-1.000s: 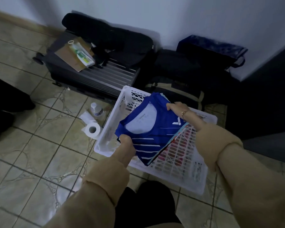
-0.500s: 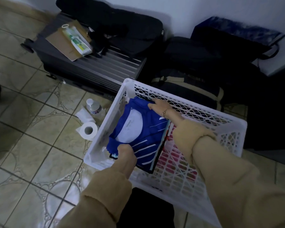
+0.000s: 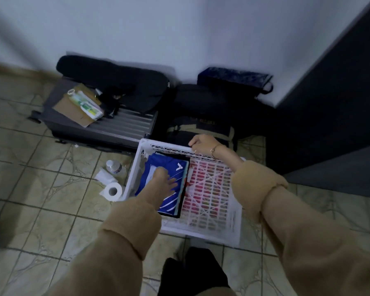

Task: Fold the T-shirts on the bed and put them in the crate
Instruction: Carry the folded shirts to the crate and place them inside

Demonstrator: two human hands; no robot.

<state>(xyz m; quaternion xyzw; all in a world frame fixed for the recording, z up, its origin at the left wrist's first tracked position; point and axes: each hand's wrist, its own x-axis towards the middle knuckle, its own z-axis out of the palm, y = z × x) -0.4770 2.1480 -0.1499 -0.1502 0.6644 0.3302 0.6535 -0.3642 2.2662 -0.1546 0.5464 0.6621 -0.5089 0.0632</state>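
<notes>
A folded blue T-shirt (image 3: 175, 167) with white stripes lies in the left half of the white lattice crate (image 3: 214, 231) on the tiled floor, on top of darker folded cloth. My left hand (image 3: 165, 184) lies flat on the shirt with fingers spread. My right hand (image 3: 203, 144) grips the crate's far rim, fingers curled over it. The crate's right half shows its bare lattice bottom.
A grey suitcase (image 3: 124, 124) with papers and a dark bag lies behind the crate on the left. Dark bags (image 3: 201, 107) sit against the wall. A water bottle (image 3: 114, 167) and a toilet roll (image 3: 112, 191) lie left of the crate. A dark bed edge (image 3: 329, 124) is on the right.
The blue shirt went down from above the crate into its left side. My left hand let go and now lies flat on it. My right hand moved off the shirt to the far rim.
</notes>
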